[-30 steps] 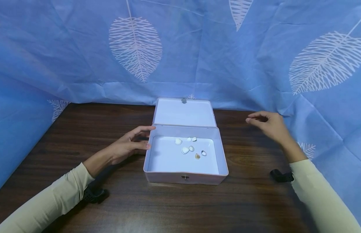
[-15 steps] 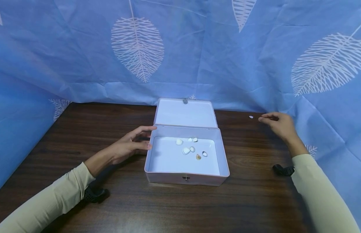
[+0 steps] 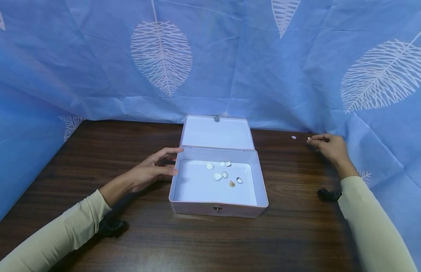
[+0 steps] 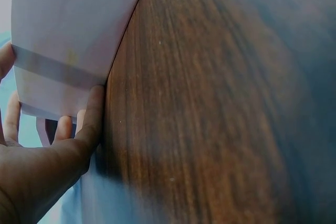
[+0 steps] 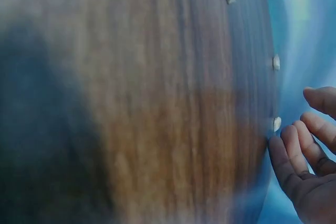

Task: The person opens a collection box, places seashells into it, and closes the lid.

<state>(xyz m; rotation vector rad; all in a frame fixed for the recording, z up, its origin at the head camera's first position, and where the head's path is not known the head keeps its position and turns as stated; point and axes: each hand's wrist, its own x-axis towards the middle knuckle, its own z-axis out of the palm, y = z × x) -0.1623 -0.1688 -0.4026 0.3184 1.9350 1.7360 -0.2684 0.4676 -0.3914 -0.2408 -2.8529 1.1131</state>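
Right of the open box (image 3: pixel 217 204), near the far table edge, the right hand (image 3: pixel 327 146) seemingly pinches one shell (image 3: pixel 309 139); another shell (image 3: pixel 293 137) lies just boxward. Left hand (image 3: pixel 152 170), fingers spread, steadies the box's left wall.

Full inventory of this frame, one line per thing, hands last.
box: 1, pale pink outside and white inside, table centre, lid open and leaning back.
shells in box: 6, mostly white, one brownish, loose on the box floor.
shells on table: 2 in the head view, white, far right near the backdrop; the second lies at the right fingertips. The right wrist view shows a third small speck, too blurred to identify.
table: 1, dark brown wood grain.
backdrop: 1, blue cloth with white leaf prints, behind and at both sides.
left hand: fingers rest on the box's left wall.
right hand: fingers at a shell; grip not clear.
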